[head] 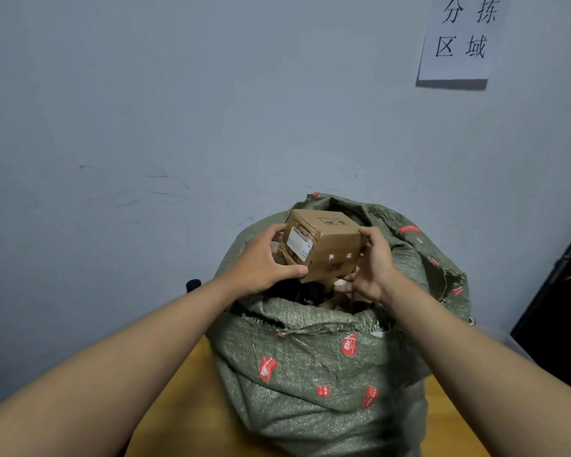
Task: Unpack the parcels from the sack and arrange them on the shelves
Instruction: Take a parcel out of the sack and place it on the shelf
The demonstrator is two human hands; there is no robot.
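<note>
Now my left hand [261, 258] and right hand [374, 262] grip a cardboard parcel [323, 245] above the sack [314, 374].
Deeper parcels sit shadowed, indistinct; the label is too blurred to read.

The upper and left parts of the frame are bare wall [145, 110], with open air in front of it above the sack [310, 374]. The sack fills the lower centre, standing on the table [178, 407]; its mouth opens upward at mid-frame, ringed by frayed woven fabric that rises highest at the back right. A cardboard parcel [323, 245], held between the left hand [261, 262] and the right hand [373, 262], sits over that mouth and blocks most of it. More parcels lie dark inside the opening. At right, a dark door edge [561, 308] closes off the side. A paper sign [459, 37] hangs flat at upper right.
</note>
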